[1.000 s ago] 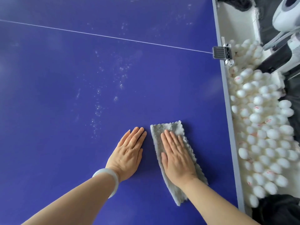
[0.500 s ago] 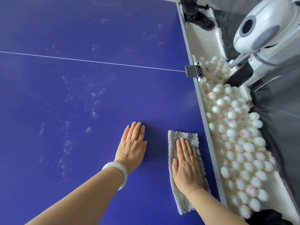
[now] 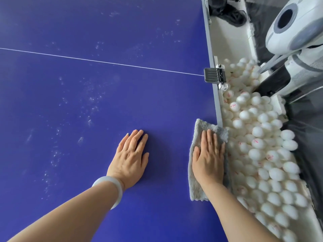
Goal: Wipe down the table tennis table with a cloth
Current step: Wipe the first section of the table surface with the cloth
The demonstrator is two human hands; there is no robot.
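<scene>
Right hand (image 3: 208,158) flat, fingers straight, presses cloth (image 3: 196,187) at right edge of tabletop (image 3: 87,102); left hand (image 3: 130,157) flat on tabletop beside; balls (image 3: 262,145) past edge.

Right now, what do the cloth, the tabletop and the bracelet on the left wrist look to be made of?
Cloth: thick pale grey fabric, probably microfibre or terry, judging by its shaggy, fluffy pile. Tabletop: hard, smooth board with a matte blue coating and a thin white painted line; its core cannot be seen. Bracelet: pale, milky, polished ring, possibly jade or glass.
</scene>
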